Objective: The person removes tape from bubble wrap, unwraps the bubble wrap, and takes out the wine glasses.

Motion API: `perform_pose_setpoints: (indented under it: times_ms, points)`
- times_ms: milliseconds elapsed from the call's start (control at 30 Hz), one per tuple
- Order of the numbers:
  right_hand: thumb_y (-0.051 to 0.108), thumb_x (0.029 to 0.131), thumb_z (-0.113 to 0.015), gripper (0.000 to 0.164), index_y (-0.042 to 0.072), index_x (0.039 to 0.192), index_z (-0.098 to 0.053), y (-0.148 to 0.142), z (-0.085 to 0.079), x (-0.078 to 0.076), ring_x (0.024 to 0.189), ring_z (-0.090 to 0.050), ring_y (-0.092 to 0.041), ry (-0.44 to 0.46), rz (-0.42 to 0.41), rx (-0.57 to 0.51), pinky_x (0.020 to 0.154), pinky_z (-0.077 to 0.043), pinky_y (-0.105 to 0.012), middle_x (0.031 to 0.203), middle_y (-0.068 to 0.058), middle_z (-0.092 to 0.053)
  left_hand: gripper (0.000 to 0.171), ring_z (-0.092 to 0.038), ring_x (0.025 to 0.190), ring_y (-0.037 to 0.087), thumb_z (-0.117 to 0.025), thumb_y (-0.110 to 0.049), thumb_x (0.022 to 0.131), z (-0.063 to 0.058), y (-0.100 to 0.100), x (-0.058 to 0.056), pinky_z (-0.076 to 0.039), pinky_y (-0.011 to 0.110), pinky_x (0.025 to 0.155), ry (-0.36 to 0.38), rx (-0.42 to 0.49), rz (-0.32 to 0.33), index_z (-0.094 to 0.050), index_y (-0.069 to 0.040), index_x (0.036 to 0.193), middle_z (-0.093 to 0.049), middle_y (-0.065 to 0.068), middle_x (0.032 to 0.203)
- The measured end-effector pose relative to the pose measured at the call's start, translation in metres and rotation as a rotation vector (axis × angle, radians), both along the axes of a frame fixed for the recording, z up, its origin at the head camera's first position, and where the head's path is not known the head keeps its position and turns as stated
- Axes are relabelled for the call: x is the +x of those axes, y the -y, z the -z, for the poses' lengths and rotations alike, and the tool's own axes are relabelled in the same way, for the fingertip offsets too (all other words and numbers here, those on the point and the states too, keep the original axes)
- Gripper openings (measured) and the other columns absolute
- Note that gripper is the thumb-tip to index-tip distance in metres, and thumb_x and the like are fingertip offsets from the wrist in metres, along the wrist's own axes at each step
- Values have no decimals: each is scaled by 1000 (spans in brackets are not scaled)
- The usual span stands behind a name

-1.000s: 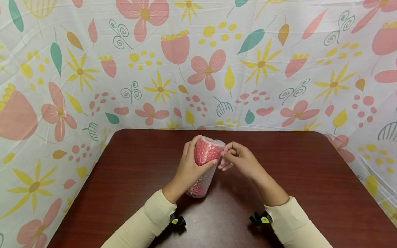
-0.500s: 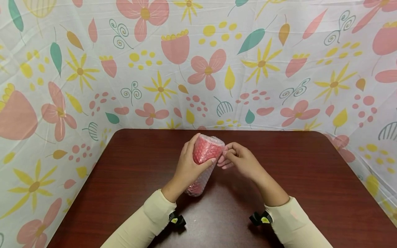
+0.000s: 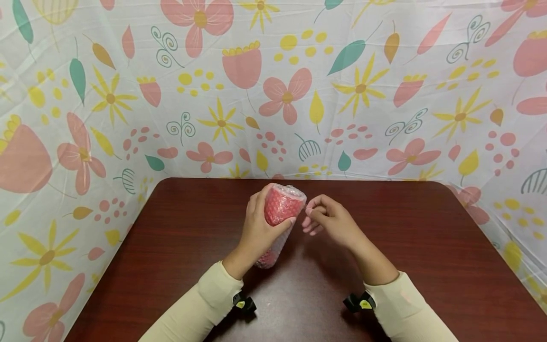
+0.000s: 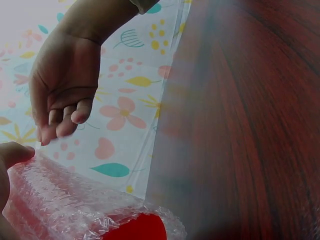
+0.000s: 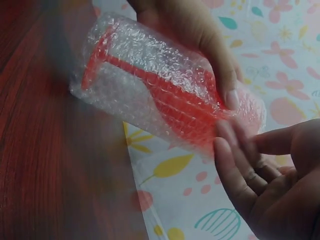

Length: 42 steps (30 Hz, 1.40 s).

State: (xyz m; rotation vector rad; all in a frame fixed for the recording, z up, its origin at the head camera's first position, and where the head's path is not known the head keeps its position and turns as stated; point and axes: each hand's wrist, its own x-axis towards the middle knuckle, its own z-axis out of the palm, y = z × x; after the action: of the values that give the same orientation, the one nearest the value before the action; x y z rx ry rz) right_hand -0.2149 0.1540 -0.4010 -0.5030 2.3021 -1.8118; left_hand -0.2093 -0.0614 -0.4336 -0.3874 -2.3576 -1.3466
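My left hand (image 3: 258, 225) grips a red goblet (image 3: 282, 206) rolled in clear bubble wrap, its thumb across the near side. The wrapped goblet leans, its wide end up and its lower end close over the table. In the right wrist view its base, stem and bowl show through the bubble wrap (image 5: 115, 92). Just right of the upper end is my right hand (image 3: 331, 221), fingers loosely bent, a small gap between it and the wrap. Nothing shows in the palm of this right hand (image 4: 65, 85) in the left wrist view. My left fingers behind the goblet are mostly hidden.
The dark reddish-brown wooden table (image 3: 179, 237) has rounded far corners. A white cloth (image 3: 286, 142) printed with flowers and leaves hangs behind it and along both sides. Black wrist camera mounts (image 3: 244, 304) sit under the cream sleeves (image 3: 194, 301).
The left hand has shifted the wrapped goblet slightly left and up, away from the right hand. The right fingertips, at the wrap's upper edge before, now stand apart from it.
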Motion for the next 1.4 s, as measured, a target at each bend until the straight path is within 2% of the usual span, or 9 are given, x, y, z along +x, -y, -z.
perform_pose_setpoints:
  times_ms: [133,333,533,733,933,1033,1267,1400]
  points:
    - [11,104,-54,18,-6,109,-52,0,-1,1,63,-71,-27,-13,6,-13,63,-61,-43,70,-19,-64,94,-49,124,23,-90,-36,75,-1,1,-1,-50,46,100,11,11,-5,-36,-34,153,-48,6,137]
    - [9,104,-52,20,-9,110,-50,-1,-1,1,75,-76,-28,38,-30,-64,65,-62,-45,87,-24,-72,94,-50,123,25,-90,-36,75,0,2,-2,-50,46,99,23,2,-16,-37,-31,153,-49,7,137]
    - [15,103,-58,22,-6,107,-52,1,-3,1,74,-76,-28,56,-2,-36,66,-62,-45,86,-22,-73,95,-51,125,27,-89,-36,76,0,1,-1,-51,48,99,29,4,20,-35,-32,154,-47,8,140]
    - [10,105,-49,20,-9,112,-50,2,-1,1,76,-76,-26,38,-35,-33,68,-62,-44,92,-28,-71,96,-57,123,27,-88,-38,78,2,1,0,-53,46,99,52,-10,64,-30,-38,155,-44,7,143]
    - [11,107,-47,24,-10,118,-47,0,1,1,85,-75,-37,19,-68,-37,70,-62,-39,101,-33,-70,91,-56,123,28,-82,-39,84,3,0,1,-51,48,101,82,-8,115,-28,-34,157,-39,8,146]
    - [12,107,-46,24,-8,122,-45,-2,1,1,90,-74,-41,22,-70,-18,70,-62,-39,106,-33,-70,87,-56,123,29,-81,-35,85,4,0,0,-50,48,101,68,-1,116,-31,-29,157,-39,10,144]
    - [10,108,-45,20,-7,117,-44,-2,1,2,88,-77,-29,28,-51,14,69,-62,-39,111,-30,-71,86,-56,122,28,-84,-29,83,2,0,0,-52,46,99,27,29,87,-36,-27,154,-42,11,142]
    - [10,107,-46,19,-7,115,-46,-1,0,2,76,-75,-25,20,-17,18,64,-60,-38,98,-29,-72,86,-56,122,28,-84,-31,83,2,0,0,-52,47,99,25,31,76,-36,-31,154,-42,10,142]
